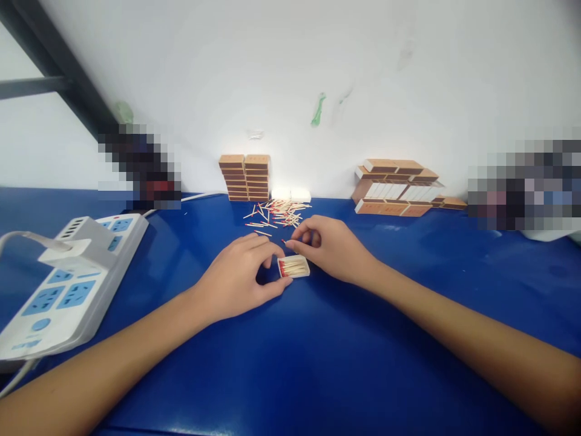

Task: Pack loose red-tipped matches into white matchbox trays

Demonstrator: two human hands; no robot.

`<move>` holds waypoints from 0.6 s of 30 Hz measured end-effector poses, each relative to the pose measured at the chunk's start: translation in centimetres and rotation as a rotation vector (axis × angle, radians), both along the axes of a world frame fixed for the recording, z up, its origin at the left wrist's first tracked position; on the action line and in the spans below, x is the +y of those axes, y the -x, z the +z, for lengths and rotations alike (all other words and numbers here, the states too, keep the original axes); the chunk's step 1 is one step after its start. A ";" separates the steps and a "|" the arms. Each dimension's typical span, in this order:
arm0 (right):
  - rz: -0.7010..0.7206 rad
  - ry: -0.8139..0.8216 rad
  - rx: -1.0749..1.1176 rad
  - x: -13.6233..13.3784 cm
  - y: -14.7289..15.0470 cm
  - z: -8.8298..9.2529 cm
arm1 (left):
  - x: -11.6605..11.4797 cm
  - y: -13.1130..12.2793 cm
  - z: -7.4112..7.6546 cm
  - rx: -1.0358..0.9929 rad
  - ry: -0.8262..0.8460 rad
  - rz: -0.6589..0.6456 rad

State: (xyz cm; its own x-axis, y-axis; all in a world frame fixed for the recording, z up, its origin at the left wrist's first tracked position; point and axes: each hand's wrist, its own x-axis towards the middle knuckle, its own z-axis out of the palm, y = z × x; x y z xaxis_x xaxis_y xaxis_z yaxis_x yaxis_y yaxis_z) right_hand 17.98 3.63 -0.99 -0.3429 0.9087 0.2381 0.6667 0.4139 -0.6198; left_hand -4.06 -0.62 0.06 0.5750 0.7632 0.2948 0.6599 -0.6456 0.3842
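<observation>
A small white matchbox tray (pixel 306 274) lies on the blue table, holding several matches with their red heads to the left. My left hand (pixel 242 275) grips the tray at its left end, thumb on the near edge and a finger on the far one. Just above the tray's right side, my right hand (pixel 333 248) pinches a match (pixel 284 241), its dark red head poking out to the left of the fingertips. Behind the hands is a loose pile of matches (pixel 285 212) with red heads, spread over the table.
Stacked matchboxes (pixel 245 178) stand against the wall behind the pile. More matchboxes (pixel 394 191) are stacked at the back right. A white power strip (pixel 82 297) with a plugged-in adapter and cables lies at the left on the blue table (pixel 299 363).
</observation>
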 end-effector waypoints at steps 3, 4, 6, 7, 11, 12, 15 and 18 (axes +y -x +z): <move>0.012 0.069 -0.020 0.6 0.3 -0.1 | 0.0 -0.1 0.1 0.003 0.017 -0.001; 0.026 0.091 -0.031 0.7 0.2 0.0 | 0.0 -0.1 0.1 0.001 0.024 -0.002; 0.040 0.127 -0.049 0.6 0.0 0.3 | 0.0 -0.1 0.1 0.002 0.038 0.000; 0.035 0.135 -0.062 0.5 -0.2 0.5 | 0.0 -0.1 0.1 0.005 0.045 0.003; -0.002 0.113 -0.129 0.0 -0.7 0.8 | 0.0 0.0 0.2 0.020 0.070 0.032; -0.007 0.110 -0.142 -0.1 -0.8 0.7 | 0.0 0.0 0.2 0.025 0.076 0.039; -0.008 0.111 -0.181 -0.2 -0.9 0.3 | 0.0 0.0 0.2 0.041 0.092 0.064; -0.010 0.080 -0.198 -0.2 -1.0 0.4 | 0.0 0.0 0.2 0.055 0.100 0.092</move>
State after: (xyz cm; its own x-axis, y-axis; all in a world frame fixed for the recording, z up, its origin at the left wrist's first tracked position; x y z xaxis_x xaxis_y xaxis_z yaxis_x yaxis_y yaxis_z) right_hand 19.03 3.46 -0.64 -0.3671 0.9254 0.0944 0.7823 0.3620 -0.5069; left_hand -4.07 -0.60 0.31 0.5141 0.8377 0.1843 0.7368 -0.5413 0.4052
